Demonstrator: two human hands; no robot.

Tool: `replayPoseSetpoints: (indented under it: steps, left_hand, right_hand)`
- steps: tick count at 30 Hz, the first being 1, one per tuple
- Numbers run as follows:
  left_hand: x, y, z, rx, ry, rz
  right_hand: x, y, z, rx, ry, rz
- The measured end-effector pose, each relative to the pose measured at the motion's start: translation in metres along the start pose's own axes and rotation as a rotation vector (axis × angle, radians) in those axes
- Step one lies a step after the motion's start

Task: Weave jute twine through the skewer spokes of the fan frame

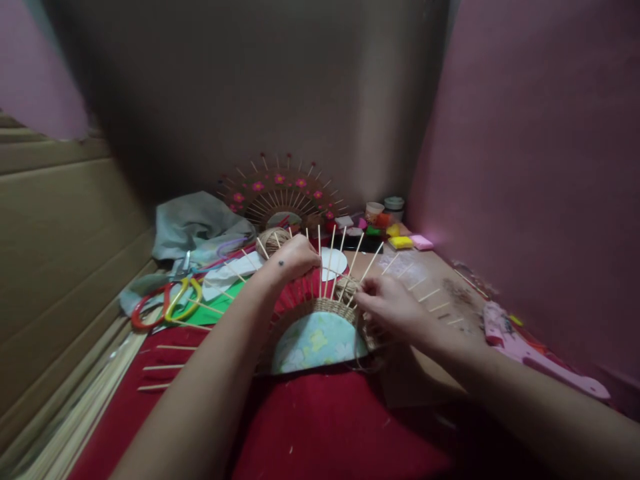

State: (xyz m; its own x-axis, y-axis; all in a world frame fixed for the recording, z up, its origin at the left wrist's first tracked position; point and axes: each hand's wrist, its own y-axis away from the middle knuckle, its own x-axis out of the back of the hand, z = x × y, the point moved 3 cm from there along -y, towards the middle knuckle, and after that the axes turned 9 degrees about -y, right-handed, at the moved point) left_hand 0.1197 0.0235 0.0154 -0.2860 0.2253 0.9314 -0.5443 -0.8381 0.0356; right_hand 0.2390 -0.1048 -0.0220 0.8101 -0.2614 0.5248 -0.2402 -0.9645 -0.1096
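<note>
A half-round fan frame lies in front of me, with a pale blue floral panel (320, 341) at its base and thin wooden sticks (332, 260) spreading out from it. Brown twine is woven in a band (333, 305) around the panel's curved edge. My left hand (299, 257) is closed in a pinch above the upper sticks, holding a thin strand of twine. That strand runs rightward to my right hand (384, 300), whose fingers are pinched on it beside the right-hand sticks. A small ball of twine (346, 289) sits behind the sticks, close to my right fingertips.
A finished-looking fan with pink flowers (279, 180) stands at the back. Scissors with red and yellow handles (170, 303), grey cloth (197, 223) and another twine ball (270, 241) are leftward. Clay packets (401, 243) and a pink glue gun (535, 350) lie rightward. Cardboard (65, 233) walls the left.
</note>
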Motion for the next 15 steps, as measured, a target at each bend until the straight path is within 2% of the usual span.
replayPoseSetpoints:
  steps: [3, 6, 8, 12, 15]
  left_hand:
    - [-0.001, 0.0, 0.0, 0.001, 0.026, -0.012]
    - [-0.002, -0.001, -0.001, 0.003, 0.054, -0.029]
    - [-0.003, -0.002, -0.002, -0.001, 0.052, -0.026]
    - [-0.003, -0.001, -0.003, -0.038, 0.063, -0.032]
    - [-0.002, -0.001, -0.002, -0.063, 0.087, -0.024]
  right_hand:
    - [0.011, -0.002, -0.008, -0.051, -0.27, -0.044]
    - [0.02, -0.006, -0.019, -0.058, -0.312, -0.05]
    - [0.024, -0.012, -0.021, -0.032, -0.229, 0.005]
    - [0.03, -0.029, -0.015, 0.115, 0.035, 0.176]
    - [0.031, -0.036, -0.007, 0.172, 0.196, 0.234]
